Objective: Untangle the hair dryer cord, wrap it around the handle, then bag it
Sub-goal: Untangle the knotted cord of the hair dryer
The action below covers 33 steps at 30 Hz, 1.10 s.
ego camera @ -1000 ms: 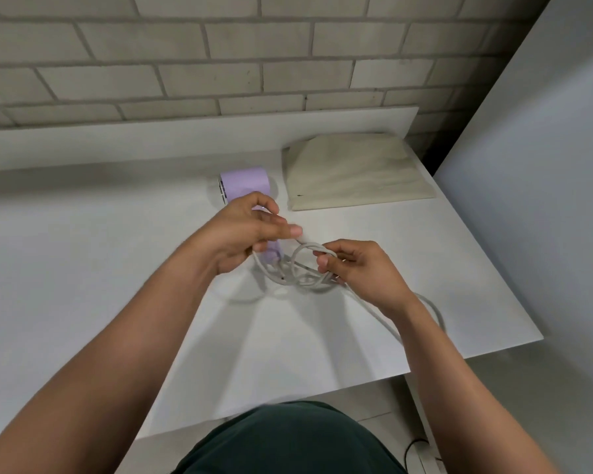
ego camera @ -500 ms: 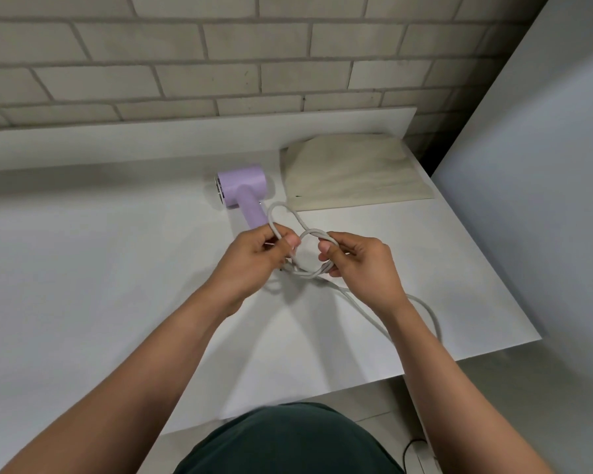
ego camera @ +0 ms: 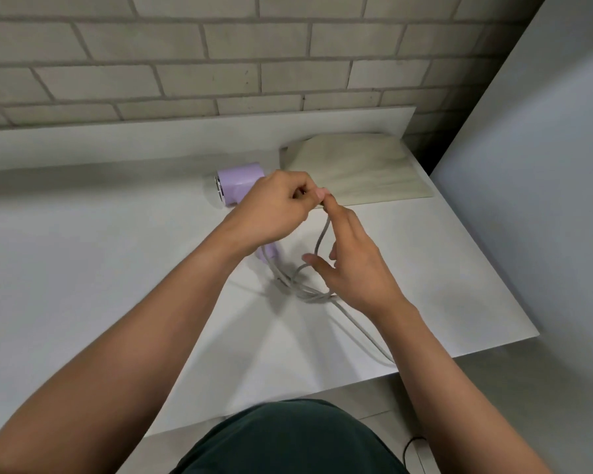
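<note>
1. Left hand [ego camera: 274, 208]: raised above the tabletop [ego camera: 117, 268] with the forearm reaching in from the lower left. The fingers are curled and the grip is closed, pinching the top of a raised loop of the grey cord [ego camera: 320, 239] between thumb and fingertips.
2. Right hand [ego camera: 355, 268]: just beside the left, back of the hand toward the camera. The index finger is extended, its tip meeting the cord at the left hand's pinch. The thumb is spread toward the strand lower down. The grip is loose and not closed round the cord.
3. Cord: it descends from the pinch, crosses itself in a tangle on the tabletop beneath the right hand, then trails to the near right edge.
4. Hair dryer [ego camera: 237, 186]: lilac, lying on the tabletop beyond and partly behind the left hand. The end of its handle shows below the left wrist.
5. Bag [ego camera: 353, 169]: beige, lying flat at the far right of the tabletop, near the dryer.
6. Surroundings: white tabletop against a pale brick wall [ego camera: 220, 56]. A grey panel [ego camera: 534, 200] stands to the right.
</note>
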{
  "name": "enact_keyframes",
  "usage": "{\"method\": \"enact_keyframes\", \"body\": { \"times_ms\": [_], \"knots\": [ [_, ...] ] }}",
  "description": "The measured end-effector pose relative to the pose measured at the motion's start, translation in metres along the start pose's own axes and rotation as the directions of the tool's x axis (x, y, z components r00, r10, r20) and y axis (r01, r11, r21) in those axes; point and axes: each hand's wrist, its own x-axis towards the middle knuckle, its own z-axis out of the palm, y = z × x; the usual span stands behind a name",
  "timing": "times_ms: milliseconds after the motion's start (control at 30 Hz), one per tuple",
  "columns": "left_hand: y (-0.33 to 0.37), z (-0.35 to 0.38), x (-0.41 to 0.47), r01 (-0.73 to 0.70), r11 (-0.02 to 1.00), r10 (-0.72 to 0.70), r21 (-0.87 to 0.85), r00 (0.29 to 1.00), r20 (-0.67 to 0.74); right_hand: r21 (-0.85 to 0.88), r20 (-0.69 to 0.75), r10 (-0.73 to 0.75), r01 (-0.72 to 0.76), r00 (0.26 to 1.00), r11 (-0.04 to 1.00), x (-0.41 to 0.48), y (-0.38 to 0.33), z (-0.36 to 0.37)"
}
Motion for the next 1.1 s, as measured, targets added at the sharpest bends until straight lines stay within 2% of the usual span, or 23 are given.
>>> {"method": "enact_keyframes", "body": {
  "times_ms": [67, 167, 233, 267, 333, 400, 433, 500, 567, 600, 633, 700, 767, 800, 900, 967, 1033, 1100],
  "knots": [
    [0.002, 0.0, 0.0, -0.023, 0.999, 0.023, -0.034, 1.0, -0.009, 0.06, -0.053, 0.009, -0.006, 0.999, 0.998, 0.005, -0.005, -0.007],
    [-0.001, 0.003, -0.006, -0.011, 0.966, 0.02, -0.257, 0.999, 0.033, 0.109, -0.168, 0.003, 0.016, 0.986, 0.994, 0.013, -0.002, -0.017],
    [-0.011, 0.006, -0.009, -0.005, 0.921, 0.024, -0.389, 0.999, 0.042, 0.258, -0.226, 0.064, -0.004, 0.972, 0.966, 0.015, -0.002, -0.024],
    [-0.021, 0.009, -0.011, -0.01, 0.923, 0.03, -0.384, 0.999, 0.045, 0.334, -0.242, 0.109, -0.023, 0.964, 0.942, 0.016, -0.004, -0.029],
    [-0.045, 0.021, -0.018, 0.001, 0.964, 0.017, -0.266, 0.998, 0.068, 0.447, -0.27, 0.174, -0.037, 0.947, 0.894, 0.017, -0.007, -0.039],
    [-0.07, 0.035, -0.026, 0.037, 0.988, -0.02, -0.151, 0.993, 0.115, 0.501, -0.308, 0.215, -0.034, 0.927, 0.865, 0.019, -0.005, -0.046],
    [-0.079, 0.039, -0.029, 0.058, 0.986, -0.036, -0.156, 0.99, 0.138, 0.517, -0.316, 0.233, -0.039, 0.92, 0.855, 0.02, -0.003, -0.048],
    [-0.087, 0.043, -0.033, 0.107, 0.952, -0.068, -0.287, 0.988, 0.141, 0.542, -0.303, 0.266, -0.064, 0.915, 0.838, 0.02, 0.003, -0.051],
    [-0.086, 0.043, -0.03, 0.161, 0.869, -0.102, -0.468, 0.984, 0.147, 0.572, -0.271, 0.291, -0.089, 0.918, 0.815, 0.017, 0.008, -0.051],
    [-0.085, 0.044, -0.027, 0.169, 0.854, -0.1, -0.492, 0.982, 0.163, 0.584, -0.26, 0.292, -0.092, 0.92, 0.807, 0.015, 0.008, -0.051],
    [-0.085, 0.045, -0.024, 0.168, 0.883, -0.096, -0.439, 0.979, 0.182, 0.596, -0.251, 0.292, -0.09, 0.923, 0.798, 0.014, 0.008, -0.05],
    [-0.09, 0.054, -0.017, 0.101, 0.984, -0.069, -0.149, 0.976, 0.205, 0.619, -0.238, 0.284, -0.081, 0.929, 0.781, 0.013, 0.005, -0.049],
    [-0.092, 0.063, -0.012, -0.01, 0.997, -0.005, 0.075, 0.979, 0.204, 0.654, -0.228, 0.279, -0.066, 0.933, 0.753, 0.012, 0.002, -0.048],
    [-0.09, 0.067, -0.012, -0.041, 0.995, 0.019, 0.096, 0.976, 0.218, 0.673, -0.226, 0.281, -0.059, 0.933, 0.738, 0.012, 0.002, -0.047],
    [-0.088, 0.073, -0.014, -0.04, 0.999, 0.042, -0.014, 0.967, 0.252, 0.715, -0.231, 0.328, -0.069, 0.916, 0.696, 0.012, 0.009, -0.05],
    [-0.091, 0.071, -0.017, -0.006, 0.996, 0.028, -0.089, 0.968, 0.251, 0.701, -0.224, 0.398, -0.136, 0.89, 0.7, 0.013, 0.022, -0.052],
    [-0.095, 0.069, -0.018, 0.024, 0.984, 0.015, -0.175, 0.976, 0.216, 0.607, -0.211, 0.448, -0.243, 0.869, 0.757, 0.013, 0.039, -0.051],
    [-0.097, 0.067, -0.021, 0.022, 0.979, 0.017, -0.205, 0.983, 0.184, 0.417, -0.193, 0.465, -0.357, 0.864, 0.836, 0.012, 0.052, -0.048]
  ]
}}
